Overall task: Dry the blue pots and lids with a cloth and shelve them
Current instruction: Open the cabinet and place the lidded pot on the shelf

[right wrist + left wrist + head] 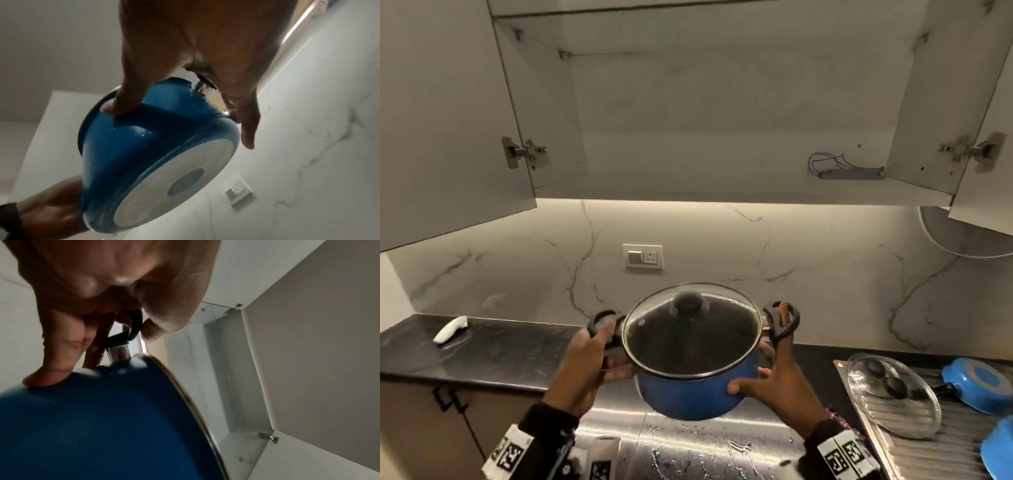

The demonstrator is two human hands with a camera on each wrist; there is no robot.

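Observation:
A blue pot [698, 390] with a glass lid [688, 339] and black knob [690, 303] hangs in the air above the wet steel sink [688, 445], below the open wall cabinet. My left hand [599, 346] grips the pot's left black loop handle [602, 318]; in the left wrist view the fingers [61, 340] curl round that handle [131, 331] against the blue wall [102, 426]. My right hand [774, 370] holds the right handle [787, 322], thumb pressed on the pot's side [144, 138]. Water drops dot the wall. The base [176, 183] is white with a blue centre.
The wall cabinet's bottom shelf [722, 188] is bare except for a small unit with blue wires [849, 171]; both doors [448, 137] stand open. A drain rack at right holds another glass lid [893, 397] and blue pans [979, 383]. A white object [450, 329] lies on the dark counter.

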